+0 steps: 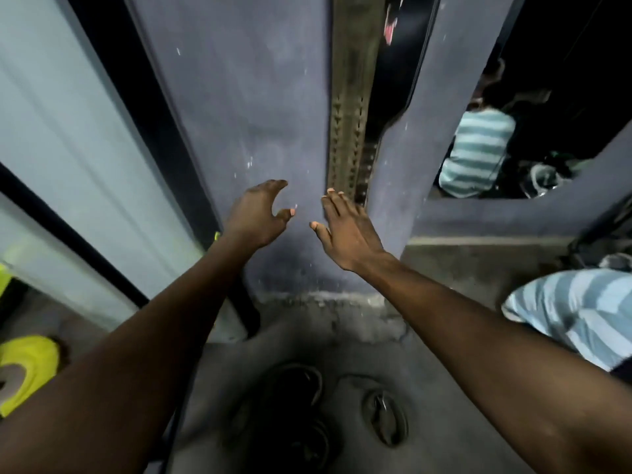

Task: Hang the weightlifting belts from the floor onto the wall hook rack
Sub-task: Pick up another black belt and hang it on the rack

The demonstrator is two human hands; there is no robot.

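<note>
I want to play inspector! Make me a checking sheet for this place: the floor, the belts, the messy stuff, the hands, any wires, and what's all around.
Surface: grey concrete floor, worn and stained near the wall.
Job's things: dark curled shapes on the floor, probably belts, too blurred to be sure; one oval metal piece beside them. No hook rack seen.
Clutter: yellow-green object at the left edge.
Grippers: left hand and right hand both open and empty, raised in front of the blue-grey wall.
Cables: nothing seen.
Surroundings: slotted metal upright in the wall gap; a mirror to the right reflects a striped shirt; striped fabric at the right edge.
</note>
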